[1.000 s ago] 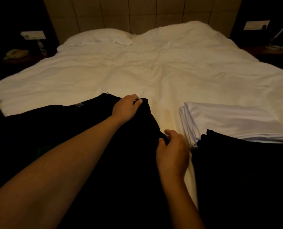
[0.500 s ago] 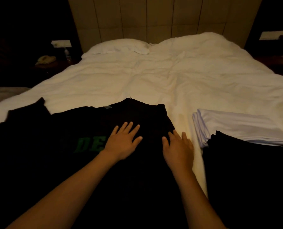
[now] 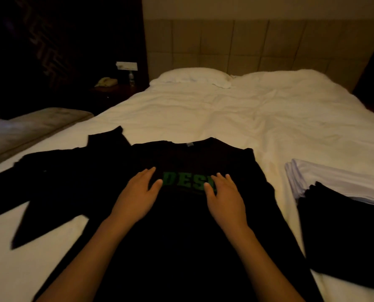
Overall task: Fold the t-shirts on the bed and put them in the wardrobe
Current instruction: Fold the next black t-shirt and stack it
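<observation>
Black t-shirt (image 3: 181, 247), green lettering (image 3: 187, 184) on chest: spread face-up across near end of bed (image 3: 236, 118), collar toward headboard, right side already turned in, left sleeve lying out flat over white cover.
Left hand (image 3: 138, 199): palm down on chest of shirt, fingers straight and together, thumb spread toward print; nothing gripped. Forearm entered from lower left.
Right hand (image 3: 225, 197): palm down just beside print, fingers straight, thumb angled inward; nothing gripped. Forearm entered from lower centre-right.
Hands set near each other, lettering between them.
Folded white t-shirt (image 3: 334, 179): on right of bed, apart from spread shirt; partly overlaid by folded black t-shirt (image 3: 345, 236), itself cut off at right edge.
Pillow (image 3: 192, 76): at head of bed, left side.
Telephone (image 3: 106, 82): on dark bedside stand, far left.
Hard to make out: lettering partly covered by both hands, only "DES" legible; shirt hem lost below frame; folds and seams of black cloth swallowed by dim light; second pillow, if any, under rumpled cover, not determinable.
</observation>
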A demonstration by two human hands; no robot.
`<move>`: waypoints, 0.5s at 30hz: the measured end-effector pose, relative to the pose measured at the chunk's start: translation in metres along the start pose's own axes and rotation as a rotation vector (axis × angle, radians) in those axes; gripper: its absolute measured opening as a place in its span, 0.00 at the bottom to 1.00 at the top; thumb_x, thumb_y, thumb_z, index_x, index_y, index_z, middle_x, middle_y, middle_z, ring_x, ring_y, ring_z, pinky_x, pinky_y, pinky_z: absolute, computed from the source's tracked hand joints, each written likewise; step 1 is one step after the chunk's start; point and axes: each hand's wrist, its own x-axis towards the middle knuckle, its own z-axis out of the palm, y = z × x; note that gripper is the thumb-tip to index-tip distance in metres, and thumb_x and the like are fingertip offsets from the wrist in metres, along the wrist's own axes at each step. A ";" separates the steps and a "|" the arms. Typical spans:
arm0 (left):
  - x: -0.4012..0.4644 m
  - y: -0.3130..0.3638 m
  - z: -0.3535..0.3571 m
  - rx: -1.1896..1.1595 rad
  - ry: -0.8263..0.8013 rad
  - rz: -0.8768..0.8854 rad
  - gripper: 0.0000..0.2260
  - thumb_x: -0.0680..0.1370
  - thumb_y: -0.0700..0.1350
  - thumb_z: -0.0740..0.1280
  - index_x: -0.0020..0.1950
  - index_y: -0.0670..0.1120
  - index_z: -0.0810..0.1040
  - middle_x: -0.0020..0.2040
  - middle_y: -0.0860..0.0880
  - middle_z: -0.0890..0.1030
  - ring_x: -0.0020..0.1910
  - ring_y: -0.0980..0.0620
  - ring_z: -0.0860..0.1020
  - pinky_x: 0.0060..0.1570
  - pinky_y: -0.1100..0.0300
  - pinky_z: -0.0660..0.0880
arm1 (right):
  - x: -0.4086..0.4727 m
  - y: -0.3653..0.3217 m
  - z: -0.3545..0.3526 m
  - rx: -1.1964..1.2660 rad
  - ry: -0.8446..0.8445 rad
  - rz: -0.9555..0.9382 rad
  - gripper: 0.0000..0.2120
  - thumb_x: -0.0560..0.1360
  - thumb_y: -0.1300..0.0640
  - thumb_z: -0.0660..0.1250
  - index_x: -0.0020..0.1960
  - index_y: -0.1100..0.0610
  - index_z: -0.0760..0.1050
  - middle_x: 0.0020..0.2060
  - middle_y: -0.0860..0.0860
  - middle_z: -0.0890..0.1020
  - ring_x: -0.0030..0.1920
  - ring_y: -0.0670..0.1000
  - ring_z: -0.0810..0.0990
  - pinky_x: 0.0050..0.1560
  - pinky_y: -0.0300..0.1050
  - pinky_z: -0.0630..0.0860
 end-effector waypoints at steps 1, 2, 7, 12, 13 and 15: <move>-0.010 -0.014 -0.010 -0.020 0.021 -0.034 0.25 0.82 0.55 0.59 0.78 0.48 0.62 0.77 0.47 0.64 0.76 0.49 0.62 0.73 0.56 0.58 | -0.003 -0.015 0.007 0.014 -0.030 -0.018 0.25 0.83 0.43 0.55 0.75 0.54 0.66 0.76 0.48 0.64 0.78 0.48 0.53 0.75 0.46 0.57; -0.020 -0.028 -0.018 -0.040 0.044 -0.067 0.25 0.82 0.54 0.60 0.77 0.47 0.64 0.76 0.46 0.66 0.74 0.48 0.64 0.71 0.58 0.59 | -0.005 -0.029 0.015 0.032 -0.056 -0.038 0.25 0.83 0.43 0.55 0.75 0.54 0.66 0.76 0.48 0.65 0.78 0.48 0.54 0.74 0.46 0.57; -0.044 -0.090 -0.046 -0.100 0.131 -0.231 0.22 0.82 0.52 0.60 0.74 0.44 0.68 0.70 0.44 0.73 0.68 0.46 0.71 0.61 0.59 0.66 | -0.008 -0.096 0.066 0.099 -0.181 -0.112 0.25 0.82 0.44 0.57 0.75 0.55 0.67 0.74 0.50 0.68 0.77 0.48 0.57 0.73 0.44 0.59; -0.030 -0.141 -0.056 -0.182 0.223 -0.313 0.22 0.82 0.56 0.59 0.69 0.44 0.73 0.62 0.44 0.78 0.60 0.45 0.76 0.59 0.52 0.74 | 0.006 -0.147 0.123 0.088 -0.326 -0.217 0.27 0.81 0.45 0.60 0.77 0.54 0.63 0.75 0.50 0.66 0.77 0.48 0.57 0.73 0.44 0.59; -0.025 -0.148 -0.058 -0.194 0.226 -0.342 0.22 0.81 0.57 0.59 0.68 0.43 0.74 0.61 0.43 0.79 0.59 0.44 0.77 0.58 0.51 0.75 | 0.011 -0.155 0.134 0.075 -0.328 -0.246 0.28 0.81 0.45 0.61 0.77 0.54 0.62 0.75 0.50 0.66 0.77 0.48 0.56 0.73 0.43 0.59; -0.012 -0.158 -0.062 -0.227 0.217 -0.406 0.23 0.81 0.60 0.58 0.66 0.43 0.76 0.57 0.44 0.80 0.55 0.45 0.78 0.56 0.49 0.76 | 0.026 -0.171 0.153 0.070 -0.326 -0.301 0.28 0.81 0.46 0.62 0.77 0.53 0.61 0.76 0.49 0.65 0.77 0.48 0.56 0.74 0.43 0.57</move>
